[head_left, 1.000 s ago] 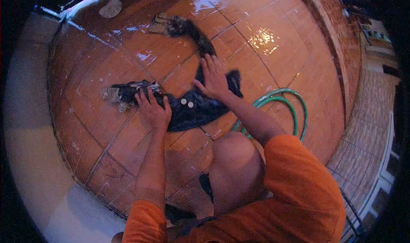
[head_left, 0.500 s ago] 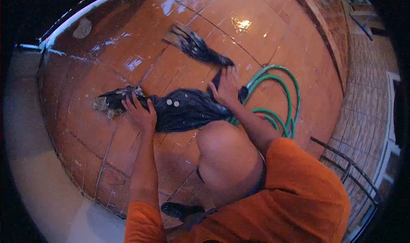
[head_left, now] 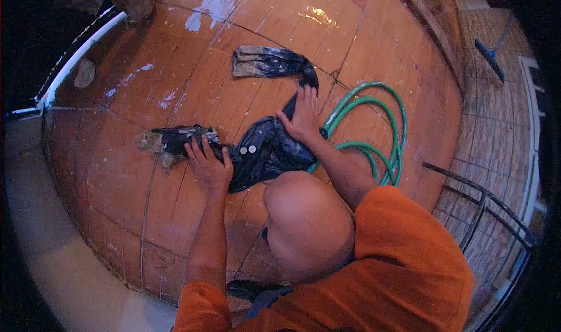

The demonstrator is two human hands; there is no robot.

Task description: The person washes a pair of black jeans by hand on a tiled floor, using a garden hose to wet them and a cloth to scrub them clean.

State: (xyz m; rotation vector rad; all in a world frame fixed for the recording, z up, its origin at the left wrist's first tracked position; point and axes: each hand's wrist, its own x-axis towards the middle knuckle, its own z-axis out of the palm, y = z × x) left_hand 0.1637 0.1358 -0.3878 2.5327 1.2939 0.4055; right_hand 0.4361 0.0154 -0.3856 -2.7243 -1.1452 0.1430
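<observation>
A dark, wet garment with two pale round spots lies bunched on the tiled floor. One long end of it stretches left to a pale, frayed-looking tip. Another bends up and away to a tan, soapy end. My left hand rests flat on the left part with its fingers spread. Across the upper right part lies my right hand, palm down, fingers straight and thumb apart. Both hands press on the cloth without gripping it.
A green hose lies coiled just right of the garment. My bent knee is close in front. Whitish suds or water streak the reddish-brown floor. A dark metal rail stands at the right, and a long-handled squeegee or broom is farther back.
The garment's middle has bunched up between my hands, which have come closer together. My left hand has shifted right, and the far end of the cloth now lies straighter. The camera view has shifted slightly.
</observation>
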